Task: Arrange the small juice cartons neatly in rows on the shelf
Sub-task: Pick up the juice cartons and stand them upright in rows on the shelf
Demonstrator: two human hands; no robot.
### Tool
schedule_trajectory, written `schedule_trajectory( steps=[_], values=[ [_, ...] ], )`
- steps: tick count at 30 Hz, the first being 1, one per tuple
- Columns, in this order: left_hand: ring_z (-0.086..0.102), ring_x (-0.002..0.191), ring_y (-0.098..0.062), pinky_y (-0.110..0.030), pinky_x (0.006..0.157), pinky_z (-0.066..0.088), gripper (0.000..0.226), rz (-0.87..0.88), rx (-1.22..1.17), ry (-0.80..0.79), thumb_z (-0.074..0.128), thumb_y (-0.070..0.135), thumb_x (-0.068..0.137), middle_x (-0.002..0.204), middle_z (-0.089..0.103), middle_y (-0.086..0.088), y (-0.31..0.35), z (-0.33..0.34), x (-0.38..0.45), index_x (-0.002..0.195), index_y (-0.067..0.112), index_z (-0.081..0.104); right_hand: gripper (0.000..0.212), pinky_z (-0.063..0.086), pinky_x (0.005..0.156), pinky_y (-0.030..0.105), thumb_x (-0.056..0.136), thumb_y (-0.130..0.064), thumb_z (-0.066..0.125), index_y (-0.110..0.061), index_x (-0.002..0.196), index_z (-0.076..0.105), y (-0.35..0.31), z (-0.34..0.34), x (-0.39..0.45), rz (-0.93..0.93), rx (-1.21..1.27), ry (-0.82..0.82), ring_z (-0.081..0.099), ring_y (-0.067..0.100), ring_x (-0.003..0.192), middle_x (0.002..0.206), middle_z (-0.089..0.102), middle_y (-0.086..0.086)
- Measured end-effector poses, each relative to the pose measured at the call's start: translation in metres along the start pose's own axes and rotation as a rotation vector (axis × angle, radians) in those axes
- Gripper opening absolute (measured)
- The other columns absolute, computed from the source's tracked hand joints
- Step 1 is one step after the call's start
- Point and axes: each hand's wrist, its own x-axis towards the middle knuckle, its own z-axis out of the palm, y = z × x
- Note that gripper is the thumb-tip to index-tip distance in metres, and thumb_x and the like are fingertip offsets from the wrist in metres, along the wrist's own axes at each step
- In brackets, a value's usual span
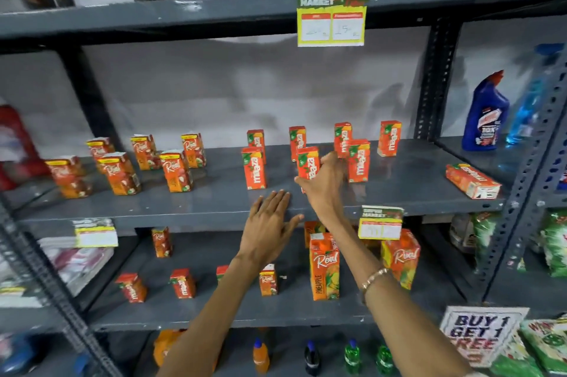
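Note:
Small orange juice cartons stand in loose rows on the grey middle shelf (214,201). My right hand (325,183) is wrapped around one upright Maaza carton (308,162) in the front row. Another Maaza carton (254,167) stands to its left, and one (358,160) to its right. Several more stand behind near the wall. One Maaza carton (472,181) lies on its side at the shelf's right end. Several Real cartons (176,170) stand on the left half. My left hand (270,223) rests flat on the shelf's front edge, fingers spread, holding nothing.
A price tag (332,16) hangs from the shelf above, another tag (380,223) from the middle shelf's edge. The lower shelf holds small cartons and a tall Real pineapple carton (324,266). A blue cleaner bottle (486,114) stands at the right, beyond the upright post (435,79).

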Motion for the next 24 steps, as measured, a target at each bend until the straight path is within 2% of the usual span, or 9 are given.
schedule_trajectory(
  steps=[4,8,12,13,14,17,20,22,24],
  values=[
    [0.032,0.150,-0.020,-0.040,0.126,0.015,0.074,0.011,-0.014,0.012,0.027,0.065,0.099,0.159,0.042,-0.004,-0.007,-0.001,-0.001,0.153,0.015,0.038,0.091,0.042,0.084,0.026,0.065,-0.025,0.092,0.001,0.135,0.039,-0.006,0.027,0.018,0.056,-0.013,-0.028,0.057,0.034,0.121,0.130,0.055,0.020],
    [0.032,0.150,-0.020,-0.040,0.126,0.015,0.075,0.020,-0.015,0.034,0.027,0.066,0.099,0.159,0.042,-0.005,-0.010,0.001,-0.002,0.153,0.014,0.038,0.101,0.046,0.093,0.032,0.067,-0.029,0.091,0.003,0.143,0.032,0.001,0.035,0.023,0.094,-0.015,-0.085,0.052,0.035,0.128,0.136,0.051,0.021],
    [0.033,0.149,-0.021,-0.039,0.126,0.012,0.074,0.040,-0.023,0.048,0.027,0.064,0.100,0.157,0.044,-0.006,-0.002,0.011,0.002,0.151,0.012,0.040,0.098,0.045,0.101,0.035,0.069,-0.034,0.089,0.005,0.141,0.035,0.006,0.015,0.020,0.119,-0.015,-0.127,0.053,0.032,0.127,0.134,0.052,0.021],
    [0.033,0.149,-0.021,-0.039,0.126,0.012,0.074,0.068,-0.043,0.047,0.027,0.064,0.101,0.157,0.044,-0.006,0.018,0.018,0.009,0.151,0.012,0.040,0.097,0.045,0.101,0.035,0.069,-0.035,0.089,0.003,0.140,0.035,0.018,-0.006,0.023,0.136,-0.026,-0.094,0.053,0.031,0.126,0.133,0.052,0.020],
    [0.033,0.150,-0.021,-0.040,0.127,0.011,0.073,0.089,-0.054,0.041,0.026,0.063,0.101,0.157,0.044,-0.006,0.039,0.026,0.017,0.151,0.012,0.040,0.093,0.047,0.099,0.035,0.068,-0.037,0.089,0.000,0.137,0.037,0.029,-0.028,0.023,0.145,-0.029,-0.058,0.055,0.029,0.123,0.131,0.053,0.018],
    [0.031,0.151,-0.022,-0.046,0.128,0.011,0.069,0.054,-0.022,0.052,0.027,0.060,0.103,0.158,0.043,-0.006,0.043,0.028,0.011,0.152,0.013,0.040,0.073,0.055,0.088,0.032,0.070,-0.040,0.087,-0.011,0.121,0.045,0.035,-0.053,0.003,0.063,-0.007,0.003,0.059,0.020,0.105,0.118,0.054,0.006],
    [0.033,0.150,-0.022,-0.047,0.128,0.009,0.071,0.061,0.020,0.084,0.019,0.061,0.102,0.158,0.043,-0.005,0.038,0.025,0.002,0.151,0.014,0.041,0.043,0.048,0.079,0.029,0.080,-0.031,0.080,-0.015,0.108,0.050,0.045,-0.083,-0.014,-0.089,-0.107,0.075,0.054,0.015,0.098,0.110,0.052,0.000],
    [0.034,0.149,-0.022,-0.047,0.127,0.012,0.075,0.079,0.032,0.088,0.016,0.063,0.101,0.157,0.044,-0.004,0.043,0.020,0.001,0.151,0.014,0.043,0.030,0.044,0.082,0.033,0.086,-0.027,0.072,-0.014,0.106,0.056,0.056,-0.108,-0.006,-0.150,-0.282,0.087,0.053,0.021,0.104,0.112,0.055,0.005],
    [0.035,0.149,-0.022,-0.045,0.127,0.015,0.075,0.080,0.003,0.077,0.016,0.062,0.100,0.157,0.045,-0.004,0.051,0.022,0.006,0.150,0.014,0.043,0.027,0.046,0.093,0.042,0.090,-0.024,0.067,-0.011,0.112,0.062,0.063,-0.131,0.012,-0.115,-0.604,0.049,0.053,0.032,0.115,0.120,0.058,0.013]
  ],
)
